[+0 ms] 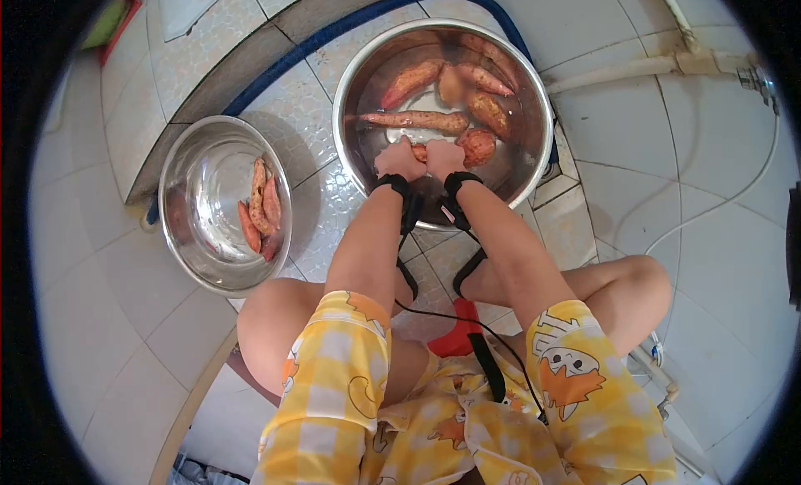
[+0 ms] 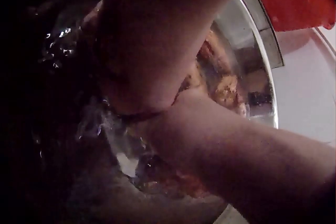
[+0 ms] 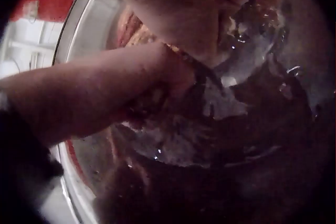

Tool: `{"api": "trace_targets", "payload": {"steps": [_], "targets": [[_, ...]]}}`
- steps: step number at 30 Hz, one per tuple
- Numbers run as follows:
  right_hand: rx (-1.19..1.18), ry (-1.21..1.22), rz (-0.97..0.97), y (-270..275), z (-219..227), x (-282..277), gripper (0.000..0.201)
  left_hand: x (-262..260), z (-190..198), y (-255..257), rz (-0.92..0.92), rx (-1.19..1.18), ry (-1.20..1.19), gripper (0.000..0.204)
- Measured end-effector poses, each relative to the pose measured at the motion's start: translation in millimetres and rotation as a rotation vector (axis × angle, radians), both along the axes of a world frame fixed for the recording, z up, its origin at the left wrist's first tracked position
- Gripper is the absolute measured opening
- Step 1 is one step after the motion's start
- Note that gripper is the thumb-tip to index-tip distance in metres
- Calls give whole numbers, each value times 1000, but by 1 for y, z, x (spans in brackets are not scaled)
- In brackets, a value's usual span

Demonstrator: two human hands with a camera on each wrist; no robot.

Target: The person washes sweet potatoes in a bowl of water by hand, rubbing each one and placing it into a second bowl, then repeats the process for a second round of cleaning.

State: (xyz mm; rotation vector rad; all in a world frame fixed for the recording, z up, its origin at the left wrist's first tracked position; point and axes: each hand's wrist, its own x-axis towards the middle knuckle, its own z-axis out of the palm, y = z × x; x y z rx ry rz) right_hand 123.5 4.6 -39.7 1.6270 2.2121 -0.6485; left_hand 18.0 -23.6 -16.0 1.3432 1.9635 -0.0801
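In the head view a large steel basin (image 1: pixel 340 122) holds water and several reddish sweet potatoes. Both hands are in its near part, side by side. My left hand (image 1: pixel 400 159) and my right hand (image 1: pixel 445 159) grip one sweet potato (image 1: pixel 420 153), of which a short piece shows between them. A rounder sweet potato (image 1: pixel 477 147) lies just right of the right hand, and a long one (image 1: pixel 415 121) lies beyond both. The wrist views are dark; fingertips are hidden there by the hands and water.
A smaller steel bowl (image 1: pixel 179 243) on the left holds several sweet potatoes (image 1: pixel 259 203). A blue hose (image 1: pixel 309 47) curves behind the large basin. Pipes (image 1: pixel 617 71) run along the tiled wall on the right. Black cables (image 1: pixel 434 313) hang from the wrists near the knees.
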Motion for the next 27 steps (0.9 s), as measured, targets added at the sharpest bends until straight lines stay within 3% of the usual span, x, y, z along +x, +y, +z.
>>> {"api": "trace_targets", "payload": {"steps": [5,8,12,14,17,19,22,23,26,27], "targets": [[68,-135,156,1,7,2,11,2,-10,-5,-3,-68,-74,52],[149,-119,342,8,10,11,10,1,-38,-1,-20,-119,-152,47],[271,-33,530,19,12,20,10,-4,-18,6,11,-255,-293,35],[338,66,654,22,11,24,10,-10,-24,10,-58,-385,-370,31],[332,183,740,21,17,30,7,-14,-34,8,-91,-456,-457,26],[316,180,738,18,15,32,8,-13,-13,8,-125,-468,-453,25],[357,200,800,20,11,40,11,-8,-53,9,-96,-495,-437,26],[382,215,833,21,9,40,11,-7,-71,9,-89,-565,-578,27],[375,226,885,22,1,37,14,-8,-39,-2,48,-465,-519,34],[313,241,811,20,-1,35,16,-7,-37,-5,27,-378,-402,38]]}}
